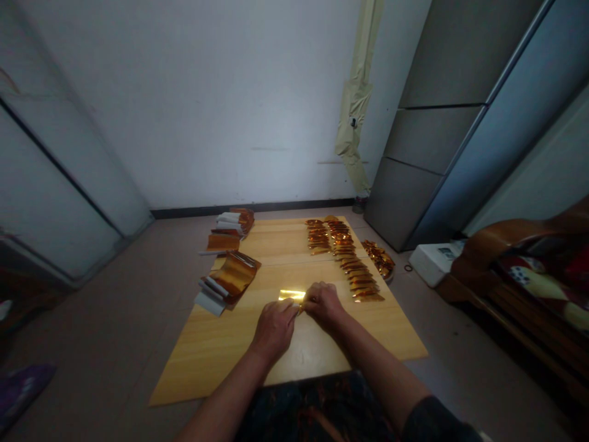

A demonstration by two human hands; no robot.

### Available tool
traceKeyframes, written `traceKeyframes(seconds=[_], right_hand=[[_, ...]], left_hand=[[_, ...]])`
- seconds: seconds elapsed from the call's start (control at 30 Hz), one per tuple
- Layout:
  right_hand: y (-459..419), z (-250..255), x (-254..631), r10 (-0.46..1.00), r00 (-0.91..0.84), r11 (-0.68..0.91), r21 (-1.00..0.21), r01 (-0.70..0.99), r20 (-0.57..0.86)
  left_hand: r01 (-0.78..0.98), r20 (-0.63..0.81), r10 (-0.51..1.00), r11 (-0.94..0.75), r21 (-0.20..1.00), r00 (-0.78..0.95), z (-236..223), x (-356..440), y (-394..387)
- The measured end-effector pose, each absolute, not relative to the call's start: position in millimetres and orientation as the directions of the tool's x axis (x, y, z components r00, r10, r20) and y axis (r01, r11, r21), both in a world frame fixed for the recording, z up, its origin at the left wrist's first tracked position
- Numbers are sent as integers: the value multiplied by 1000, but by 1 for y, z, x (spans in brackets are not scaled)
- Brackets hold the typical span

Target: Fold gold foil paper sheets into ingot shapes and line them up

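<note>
A shiny gold foil paper sheet (291, 294) lies at the middle of the wooden board, its near edge between my two hands. My left hand (275, 325) is closed on the sheet's near left part, thumb and fingers pressed together. My right hand (324, 303) pinches the sheet's right side, where the edge looks bent or folded. Its fingertips are partly hidden. To the left lie fanned stacks of gold foil sheets (234, 275) with pale backs. On the right, folded gold foil pieces (359, 273) stand in overlapping rows.
The low wooden board (216, 350) ends close to my lap. A container heaped with gold pieces (380, 258) sits on the floor to the right. Beyond it are a white box (432, 264), a wooden bench (483, 301) and a grey refrigerator (427, 135). A wall stands behind.
</note>
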State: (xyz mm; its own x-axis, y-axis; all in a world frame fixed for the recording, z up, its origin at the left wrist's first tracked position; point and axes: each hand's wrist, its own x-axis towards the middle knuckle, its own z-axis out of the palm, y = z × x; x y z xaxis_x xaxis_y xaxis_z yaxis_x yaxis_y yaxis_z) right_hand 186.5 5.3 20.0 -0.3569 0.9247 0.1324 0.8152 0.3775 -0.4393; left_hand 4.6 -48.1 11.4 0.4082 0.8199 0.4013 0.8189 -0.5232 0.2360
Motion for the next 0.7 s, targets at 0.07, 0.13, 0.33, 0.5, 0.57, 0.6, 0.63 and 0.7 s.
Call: traceKeyframes(seconds=[0.07,0.13,0.33,0.5,0.57,0.6,0.63,0.7], right_hand=[[4,21,186,927,-349,372,-453,810,138],[2,24,186,929,-341,366,-464,807,140],[0,28,184,941,-317,332,-486,809,117],[-1,27,183,950,-283,312,-506,804,134],[-2,26,182,952,-268,306,-514,801,149],[-3,25,182,953,-263,304,-516,801,153],[-3,25,182,954,-256,299,-517,802,155],[-2,23,181,958,-235,286,-524,803,162]], left_hand=[[822,394,824,-519,235,407,13,5,-49],[826,378,831,-512,233,408,15,5,-50],[816,357,810,-549,180,466,14,1,-53],[830,346,816,-536,154,463,14,2,-55],[833,345,820,-531,158,457,14,3,-56],[833,344,821,-530,162,456,13,3,-56],[832,344,822,-529,167,454,13,3,-56],[831,345,824,-527,175,450,12,3,-56]])
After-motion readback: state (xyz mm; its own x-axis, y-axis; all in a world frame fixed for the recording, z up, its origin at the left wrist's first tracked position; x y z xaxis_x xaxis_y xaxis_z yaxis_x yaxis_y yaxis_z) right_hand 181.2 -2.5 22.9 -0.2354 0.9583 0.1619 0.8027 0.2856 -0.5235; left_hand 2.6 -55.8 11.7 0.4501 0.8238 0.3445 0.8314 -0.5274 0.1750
